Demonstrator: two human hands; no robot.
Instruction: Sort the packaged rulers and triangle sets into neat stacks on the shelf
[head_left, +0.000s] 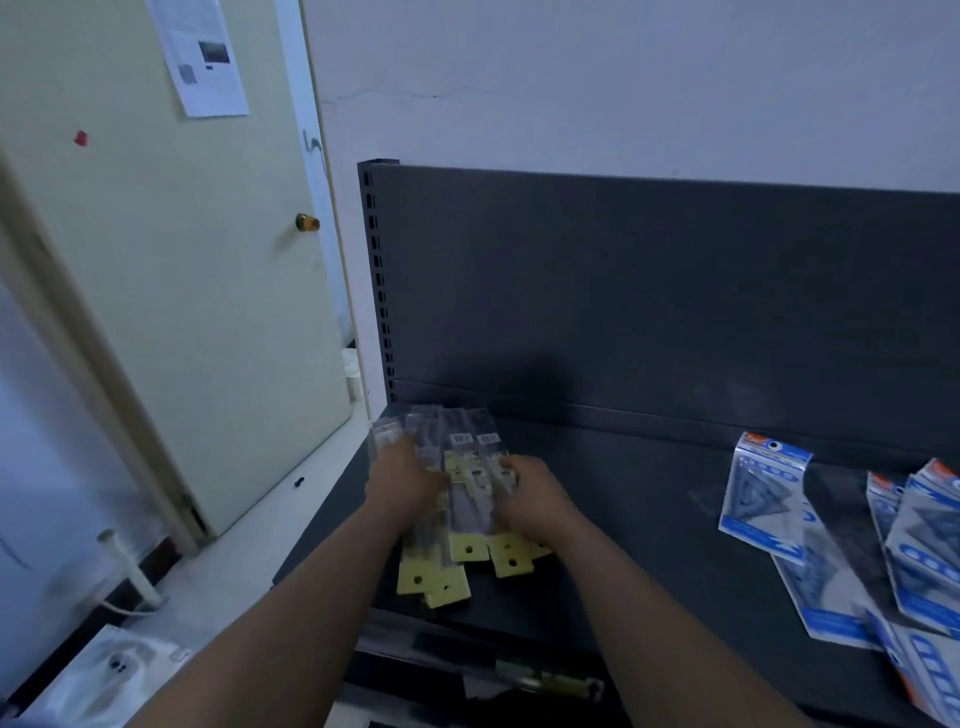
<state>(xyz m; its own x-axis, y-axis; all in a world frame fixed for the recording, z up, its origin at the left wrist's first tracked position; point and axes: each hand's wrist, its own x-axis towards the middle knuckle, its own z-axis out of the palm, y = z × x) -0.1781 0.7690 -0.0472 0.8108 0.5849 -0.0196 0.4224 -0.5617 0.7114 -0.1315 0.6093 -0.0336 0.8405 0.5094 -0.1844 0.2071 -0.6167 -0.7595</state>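
- The left hand (402, 475) is laid on the left side of the packaged rulers (470, 512), with its fingers curled over the clear sleeves in a grip.
- The right hand (532, 491) is closed on the right side of the same bundle, with its fingers bent round the edge. The hands are placed at 9 and 3 o'clock of the bundle.
- The rulers are fanned loosely on the left end of the dark shelf (623, 530). Their yellow hang tabs (467, 548) are pointed toward 6 o'clock and their barcode ends toward 12 o'clock.
- Toward 3 o'clock, well apart from the hands, the blue-and-white triangle sets (924, 551) are heaped in an overlapping pile on the same shelf. One packet (763, 483) is set at the heap's 9 o'clock.
- At 12 o'clock the dark back panel (649, 286) is seen, with a slotted upright (376, 270) at its left edge.
- At 10 o'clock a pale door (182, 312) with a brass knob (307, 222) is seen, and a printed sheet (200, 52) is stuck to it.
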